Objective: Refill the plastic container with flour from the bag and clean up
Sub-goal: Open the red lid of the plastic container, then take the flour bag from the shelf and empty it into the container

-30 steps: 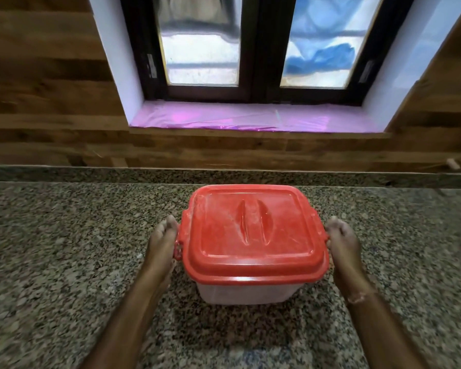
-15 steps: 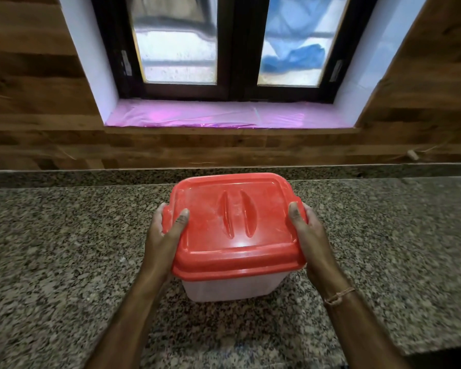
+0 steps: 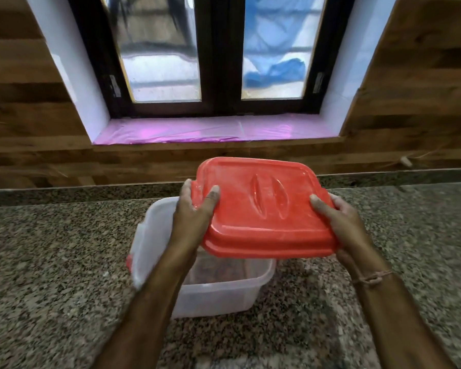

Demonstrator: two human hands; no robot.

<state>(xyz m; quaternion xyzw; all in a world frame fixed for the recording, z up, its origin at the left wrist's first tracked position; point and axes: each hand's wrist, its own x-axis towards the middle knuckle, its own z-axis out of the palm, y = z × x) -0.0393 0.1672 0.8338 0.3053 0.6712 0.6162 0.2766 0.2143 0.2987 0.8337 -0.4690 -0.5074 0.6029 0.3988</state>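
opening step, judging by the scene: red lid (image 3: 261,206) off and held above the clear plastic container (image 3: 224,291), tilted, shifted right. left hand (image 3: 194,214) clamped on the lid's left edge, right hand (image 3: 343,222) on its right. container upright on the granite counter (image 3: 51,262), seemingly near empty. no flour bag in view. next: setting the lid aside, clear of the opening.

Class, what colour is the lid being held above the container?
Red, seen clearly in the head view: lid.
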